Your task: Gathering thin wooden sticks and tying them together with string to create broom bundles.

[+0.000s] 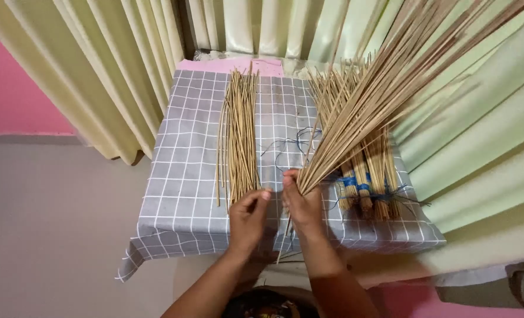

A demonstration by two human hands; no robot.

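My right hand grips the base of a large bundle of thin tan sticks that fans up and to the right. Close beside it, my left hand has thumb and fingers curled, touching the near ends of a loose pile of sticks that lies lengthwise on the grey checked cloth. Whether it pinches a stick I cannot tell. Both hands hover over the front middle of the small table.
Bundles of sticks tied with blue thread lie on the table's right side. Loose blue thread curls at mid-table. Pale green curtains hang behind and to the right. A pink wall stands at the left.
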